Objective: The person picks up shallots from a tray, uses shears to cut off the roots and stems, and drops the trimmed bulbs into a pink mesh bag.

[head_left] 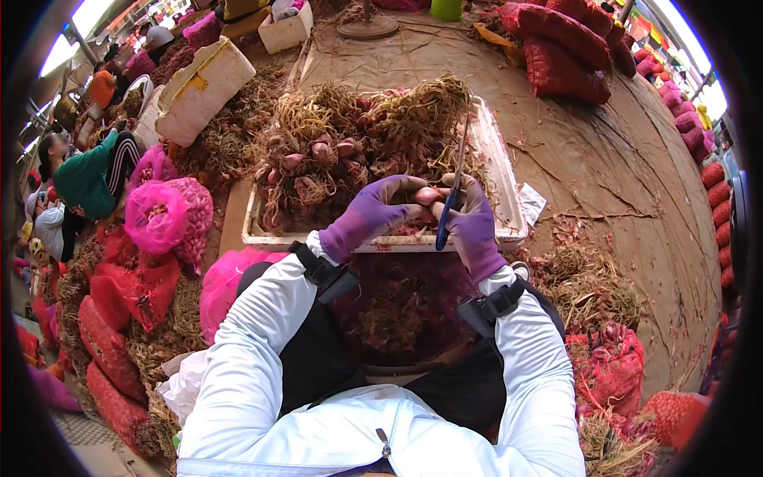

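Both my hands wear purple gloves with pale fingertips, and they meet over the near edge of a white foam box (pixel 381 242). A pink-red shallot (pixel 427 196) is pinched in the fingers of my left hand (pixel 372 213). My right hand (pixel 472 224) is closed on a slim knife (pixel 447 221) with a blue handle, its narrow blade pointing away from me. The fingers of my right hand are close beside the shallot; whether the blade touches it I cannot tell. Heaped in the box are shallots (pixel 322 151) with dry stalks and roots.
Below the box, between my knees, is a purple mesh bag (pixel 397 314) with trimmings. Pink mesh bags (pixel 155 216) and red sacks (pixel 111 350) stand at left, near a person in green (pixel 87 183). Dry stalks (pixel 584 286) and a red net bag (pixel 608 366) lie at right.
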Motion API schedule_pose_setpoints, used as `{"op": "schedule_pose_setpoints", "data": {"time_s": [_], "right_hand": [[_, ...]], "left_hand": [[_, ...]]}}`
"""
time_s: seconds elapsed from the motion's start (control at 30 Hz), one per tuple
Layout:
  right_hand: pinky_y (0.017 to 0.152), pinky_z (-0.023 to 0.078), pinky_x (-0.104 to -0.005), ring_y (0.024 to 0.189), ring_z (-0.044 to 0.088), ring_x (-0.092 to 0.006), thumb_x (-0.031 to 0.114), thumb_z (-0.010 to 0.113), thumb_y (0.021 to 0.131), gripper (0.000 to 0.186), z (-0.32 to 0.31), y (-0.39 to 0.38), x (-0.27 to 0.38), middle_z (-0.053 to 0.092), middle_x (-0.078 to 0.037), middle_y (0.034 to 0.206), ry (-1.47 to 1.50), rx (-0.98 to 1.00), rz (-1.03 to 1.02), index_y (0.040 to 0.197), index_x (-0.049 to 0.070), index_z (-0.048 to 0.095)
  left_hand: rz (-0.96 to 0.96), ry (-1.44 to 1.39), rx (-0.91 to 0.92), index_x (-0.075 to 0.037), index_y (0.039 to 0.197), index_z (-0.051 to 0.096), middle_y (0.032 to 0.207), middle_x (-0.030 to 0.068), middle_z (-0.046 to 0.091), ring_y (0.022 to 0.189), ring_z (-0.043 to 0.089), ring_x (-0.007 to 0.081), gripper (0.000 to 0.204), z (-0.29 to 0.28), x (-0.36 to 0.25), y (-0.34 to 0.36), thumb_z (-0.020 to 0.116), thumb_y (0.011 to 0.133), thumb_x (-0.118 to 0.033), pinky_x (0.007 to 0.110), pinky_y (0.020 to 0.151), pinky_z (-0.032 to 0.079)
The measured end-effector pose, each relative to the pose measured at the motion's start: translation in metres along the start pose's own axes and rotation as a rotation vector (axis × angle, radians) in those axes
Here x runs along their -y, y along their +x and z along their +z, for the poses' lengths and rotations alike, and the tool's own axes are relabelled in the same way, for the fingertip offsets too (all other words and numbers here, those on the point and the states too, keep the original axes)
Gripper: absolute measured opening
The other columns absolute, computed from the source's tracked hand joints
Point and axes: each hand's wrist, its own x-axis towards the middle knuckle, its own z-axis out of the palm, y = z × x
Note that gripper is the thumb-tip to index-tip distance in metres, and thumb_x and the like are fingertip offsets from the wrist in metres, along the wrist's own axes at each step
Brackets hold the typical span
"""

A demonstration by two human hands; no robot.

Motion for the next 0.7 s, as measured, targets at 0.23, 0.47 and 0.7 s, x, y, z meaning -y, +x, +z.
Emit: {"op": "schedule_pose_setpoints", "data": {"time_s": [0.23, 0.47, 0.7], "right_hand": [[0.063, 0.049, -0.0191, 0.072, 0.059, -0.0068, -0.008, 0.060, 0.079, 0.035, -0.008, 0.006, -0.014, 0.061, -0.001, 0.084, -0.040, -0.063, 0.003, 0.112, 0.003, 0.053], [0.059, 0.055, -0.0251, 0.066, 0.063, -0.0126, -0.005, 0.062, 0.078, 0.040, -0.017, 0.010, 0.002, 0.064, -0.004, 0.081, 0.376, -0.013, 0.201, 0.116, 0.003, 0.052], [0.064, 0.051, -0.0217, 0.075, 0.062, -0.0093, 0.000, 0.069, 0.079, 0.038, -0.002, 0.005, 0.012, 0.063, -0.004, 0.087, -0.002, 0.075, 0.127, 0.113, 0.004, 0.053]], "left_hand": [[-0.059, -0.220, 0.050, 0.000, 0.134, 0.043, 0.123, 0.0063, 0.057, 0.109, 0.058, 0.0153, 0.042, 0.018, 0.008, -0.001, 0.055, 0.096, -0.014, 0.031, 0.093, 0.049], [-0.092, -0.382, 0.157, 0.000, 0.138, 0.038, 0.115, 0.0055, 0.054, 0.098, 0.057, 0.0137, 0.050, 0.007, 0.000, -0.002, 0.055, 0.093, -0.016, 0.029, 0.082, 0.051], [-0.018, -0.448, 0.180, 0.003, 0.144, 0.028, 0.119, 0.0045, 0.050, 0.095, 0.050, 0.0103, 0.060, 0.010, 0.007, -0.001, 0.052, 0.092, -0.015, 0.021, 0.088, 0.041]]}}
